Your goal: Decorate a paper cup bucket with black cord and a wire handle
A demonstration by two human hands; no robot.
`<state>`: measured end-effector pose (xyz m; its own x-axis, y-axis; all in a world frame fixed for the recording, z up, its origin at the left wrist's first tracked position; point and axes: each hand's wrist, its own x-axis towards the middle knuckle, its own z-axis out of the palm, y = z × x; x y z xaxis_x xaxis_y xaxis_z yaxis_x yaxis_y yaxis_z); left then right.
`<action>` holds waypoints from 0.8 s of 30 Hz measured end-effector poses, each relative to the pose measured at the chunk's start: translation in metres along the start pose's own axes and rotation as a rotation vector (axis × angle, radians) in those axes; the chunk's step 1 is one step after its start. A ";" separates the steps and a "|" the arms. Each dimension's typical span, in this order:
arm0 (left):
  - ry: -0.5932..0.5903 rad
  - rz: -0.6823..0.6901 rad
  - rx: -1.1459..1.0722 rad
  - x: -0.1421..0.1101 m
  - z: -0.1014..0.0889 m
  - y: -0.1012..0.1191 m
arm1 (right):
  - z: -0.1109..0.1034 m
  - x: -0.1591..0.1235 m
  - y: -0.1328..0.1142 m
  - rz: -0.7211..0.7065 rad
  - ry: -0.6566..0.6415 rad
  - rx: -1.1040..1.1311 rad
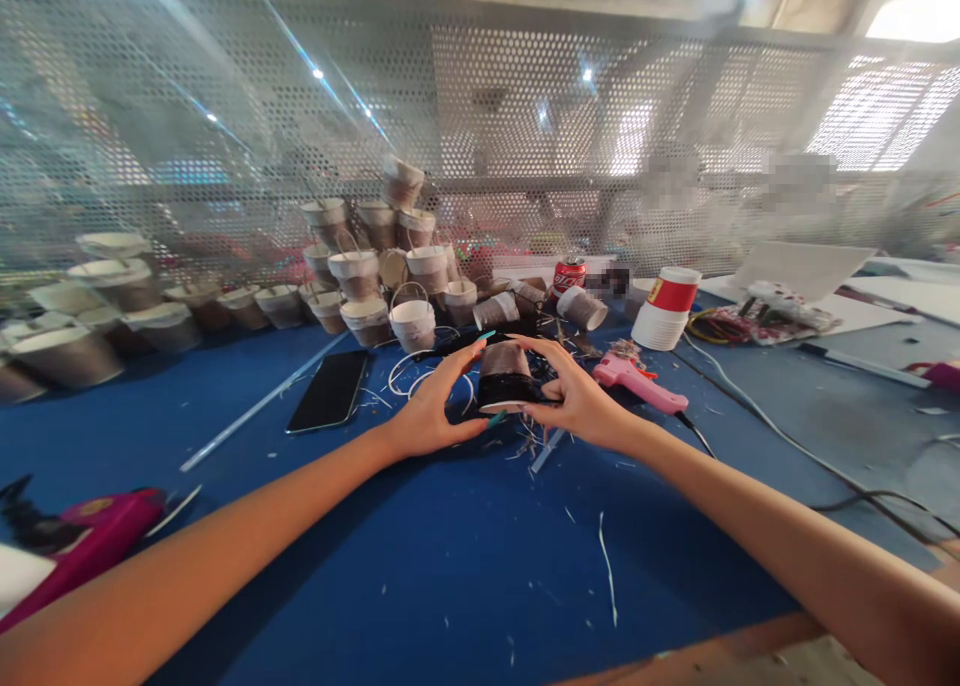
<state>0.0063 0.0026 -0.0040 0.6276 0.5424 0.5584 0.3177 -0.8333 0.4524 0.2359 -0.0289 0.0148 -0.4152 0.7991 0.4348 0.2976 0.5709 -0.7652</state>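
Between my hands is a small upside-down cup (505,360) with a greyish-brown covering, a black band near its rim and a white rim facing me. My left hand (435,406) curves round its left side, fingertips at the top and thumb at the rim. On the right, my right hand (577,394) grips it the same way, thumb along the rim. A pink glue gun (637,381) lies just beyond my right hand. White cord (405,371) loops beside my left hand, and a black phone (328,392) lies further left.
Several small covered buckets (354,274) with handles are stacked at the back, with more buckets (67,356) at left. A red can (568,276) and stacked paper cups (666,311) stand behind. Cables (780,436) cross the right side. A magenta tool (97,536) lies at front left.
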 end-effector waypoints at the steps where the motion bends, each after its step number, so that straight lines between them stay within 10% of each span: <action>1: 0.004 0.004 0.033 0.000 0.000 -0.001 | 0.000 0.000 0.000 0.000 -0.004 0.003; 15: 0.205 0.111 0.335 0.000 0.000 0.011 | 0.006 -0.007 -0.001 -0.167 0.032 -0.075; 24: 0.573 0.023 0.592 0.004 0.001 0.009 | -0.004 -0.017 -0.009 -0.253 0.089 -0.167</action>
<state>0.0127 -0.0030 0.0017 0.2292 0.3613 0.9039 0.7322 -0.6758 0.0845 0.2433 -0.0469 0.0161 -0.4192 0.6372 0.6467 0.3349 0.7706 -0.5422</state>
